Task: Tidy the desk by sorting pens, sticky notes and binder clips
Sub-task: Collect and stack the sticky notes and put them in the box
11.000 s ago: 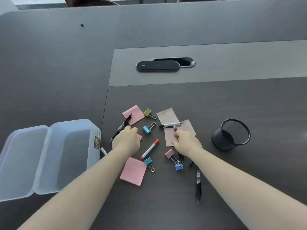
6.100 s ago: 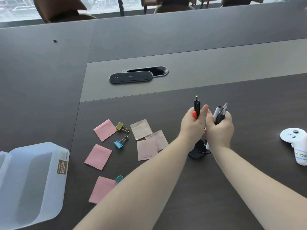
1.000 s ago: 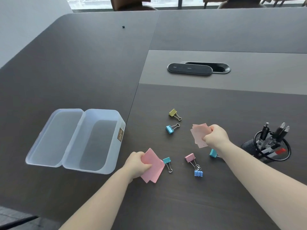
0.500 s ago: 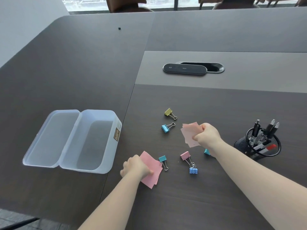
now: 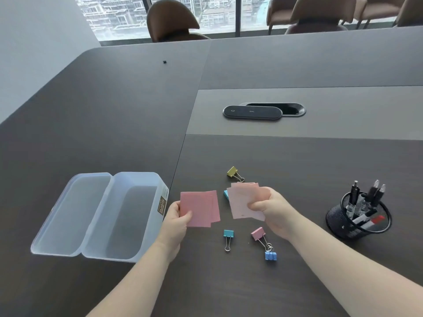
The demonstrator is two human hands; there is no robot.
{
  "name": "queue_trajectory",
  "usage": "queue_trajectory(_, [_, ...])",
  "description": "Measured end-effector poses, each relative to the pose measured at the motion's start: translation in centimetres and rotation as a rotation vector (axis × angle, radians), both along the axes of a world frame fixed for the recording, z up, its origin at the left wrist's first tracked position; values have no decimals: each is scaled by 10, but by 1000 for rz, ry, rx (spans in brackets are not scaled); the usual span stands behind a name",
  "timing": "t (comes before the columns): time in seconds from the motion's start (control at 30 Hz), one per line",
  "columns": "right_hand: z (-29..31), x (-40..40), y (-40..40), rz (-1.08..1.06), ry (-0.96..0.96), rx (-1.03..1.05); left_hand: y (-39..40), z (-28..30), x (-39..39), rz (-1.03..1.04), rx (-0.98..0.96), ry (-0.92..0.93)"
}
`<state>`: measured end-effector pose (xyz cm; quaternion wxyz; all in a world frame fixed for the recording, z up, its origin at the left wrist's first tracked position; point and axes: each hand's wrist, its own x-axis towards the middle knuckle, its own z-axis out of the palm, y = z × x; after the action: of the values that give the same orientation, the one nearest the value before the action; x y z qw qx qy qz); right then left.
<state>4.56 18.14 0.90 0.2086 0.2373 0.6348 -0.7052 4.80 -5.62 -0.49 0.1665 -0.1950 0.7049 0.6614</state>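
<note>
Because the translucent plastic box [image 5: 100, 216] is lying open with its hinged lid folded flat to its left, its smooth, rounded tub is sitting empty and ready, likely for the clips or the notes. Just right of the box, your left hand [image 5: 175, 221] is holding a small fan of deeper pink sticky notes [image 5: 199, 208] off the desk [image 5: 114, 110], thumb pressing on the front and fingers hiding behind the paper, pinching the lower left corner. Further right of the box, your right hand [image 5: 272, 210] is gripping a paler pink stack [image 5: 242, 201] the same way, thumb clamping across its lower edge; I judge you are bringing the two thin, square bundles together into one pile. A teal clip [image 5: 226, 195] is peeking out from behind that paler stack. Between your forearms, a second teal binder clip [image 5: 228, 234], a pink one [image 5: 258, 233] and a blue one [image 5: 270, 255] are lying loose, wire handles glinting, with a yellow-green clip [image 5: 232, 172] beyond your hands. Farthest right of the box, the black mesh cup [image 5: 357, 225] is already standing with the pens [image 5: 366, 197] leaning inside.
</note>
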Motion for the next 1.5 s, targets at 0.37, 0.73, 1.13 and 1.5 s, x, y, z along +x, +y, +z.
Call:
queue_trajectory(0.37, [-37, -22, -58, -38, 130, 251, 32, -16, -33, -92, 174, -11])
queue_trajectory(0.73, [-59, -12, -71, 24, 210, 335, 35, -27, -29, -22, 102, 42])
queue_trajectory(1.13, [-56, -7, -84, -2, 278, 312, 55, -43, -22, 177, 82, 117])
queue_trajectory(1.5, [-58, -8, -79, 97, 345, 769, 53, -58, -16, 118, -189, 184])
